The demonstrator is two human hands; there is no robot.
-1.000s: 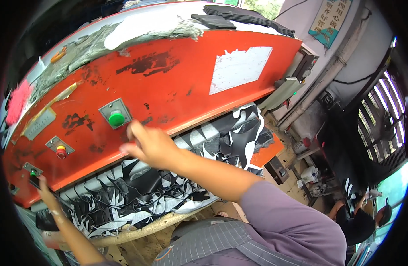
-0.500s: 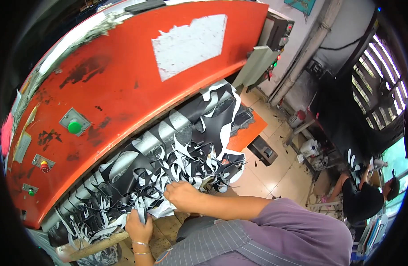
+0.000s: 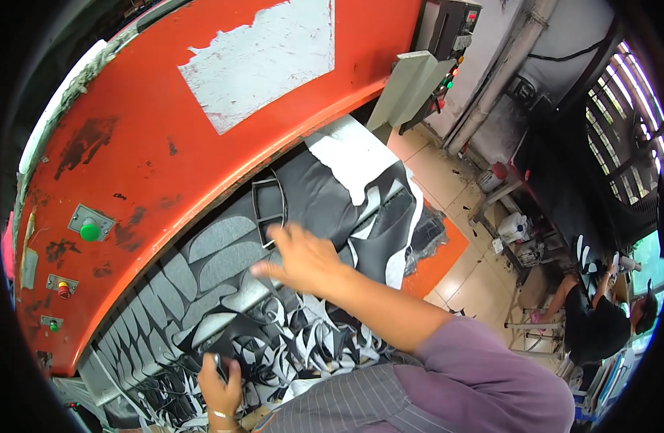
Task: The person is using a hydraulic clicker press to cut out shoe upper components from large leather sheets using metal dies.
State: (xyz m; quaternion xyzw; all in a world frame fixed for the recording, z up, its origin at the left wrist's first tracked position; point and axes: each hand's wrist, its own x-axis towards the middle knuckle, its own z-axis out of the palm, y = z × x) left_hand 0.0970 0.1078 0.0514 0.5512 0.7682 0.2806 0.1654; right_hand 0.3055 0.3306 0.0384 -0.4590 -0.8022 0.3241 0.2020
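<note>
The right hand (image 3: pixel 303 261), fingers spread and closed on nothing that shows, is at the near end of a metal frame (image 3: pixel 258 209); whether the fingertips touch it, I cannot tell. The frame lies on the dark sheet (image 3: pixel 314 198), just beside the lower edge of the red machine panel (image 3: pixel 180 173). To its left, rows of curved grey pieces (image 3: pixel 220 238) are outlined side by side, so that part looks already cut; to its right the dark sheet is smooth and seems left uncut. On the near side curled scraps (image 3: pixel 303 335) lie heaped. The left hand (image 3: pixel 220 386) is curled near them, at left, around something dark; its hold on it is unclear
</note>
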